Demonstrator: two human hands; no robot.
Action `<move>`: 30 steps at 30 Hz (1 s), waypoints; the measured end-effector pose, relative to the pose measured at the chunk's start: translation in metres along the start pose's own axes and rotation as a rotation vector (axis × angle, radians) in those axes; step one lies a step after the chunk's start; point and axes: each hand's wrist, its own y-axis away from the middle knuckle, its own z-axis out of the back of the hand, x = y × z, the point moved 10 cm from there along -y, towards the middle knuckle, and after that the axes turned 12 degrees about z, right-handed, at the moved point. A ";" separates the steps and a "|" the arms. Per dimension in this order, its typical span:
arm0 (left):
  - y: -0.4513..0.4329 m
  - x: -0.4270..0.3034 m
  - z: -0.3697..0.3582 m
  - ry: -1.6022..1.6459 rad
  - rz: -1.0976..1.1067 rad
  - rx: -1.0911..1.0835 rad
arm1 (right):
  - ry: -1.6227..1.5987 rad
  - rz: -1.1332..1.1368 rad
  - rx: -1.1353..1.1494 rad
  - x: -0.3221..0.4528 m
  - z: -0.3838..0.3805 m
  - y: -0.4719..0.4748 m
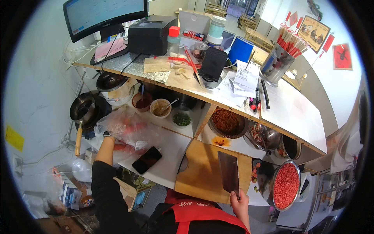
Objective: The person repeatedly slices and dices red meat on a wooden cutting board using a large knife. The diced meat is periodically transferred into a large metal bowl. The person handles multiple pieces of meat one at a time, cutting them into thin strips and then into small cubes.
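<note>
My right hand [239, 200] grips the handle of a cleaver [229, 172], its broad blade over the wooden cutting board [201, 175]. My left arm reaches into a clear plastic bag [128, 125] with reddish contents; my left hand [110, 132] is mostly hidden by the plastic past the wristwatch, so its fingers cannot be made out. A black smartphone [147, 160] lies on the white counter just right of the bag. To the right of the board stands a metal bowl of red minced meat [287, 185], with small cut pieces of vegetable [254, 172] beside the board.
A pan [82, 108] sits on the left. Bowls of brown sauce [160, 108], chopped greens [181, 119] and chilli mix [228, 121] stand under the raised shelf [304, 117]. On that shelf are a phone stand [213, 64], papers [247, 76], pens [265, 93] and a holder of chopsticks [276, 64].
</note>
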 end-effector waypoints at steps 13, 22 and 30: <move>0.121 0.054 0.121 1.171 1.153 -0.123 | -0.099 0.042 0.131 0.017 -0.012 -0.032; 0.109 -0.170 0.072 1.791 1.063 0.719 | -0.035 0.104 0.099 0.011 -0.001 -0.032; 0.127 -0.478 -0.006 0.547 -0.246 0.819 | 0.443 0.013 -0.058 -0.041 0.076 0.005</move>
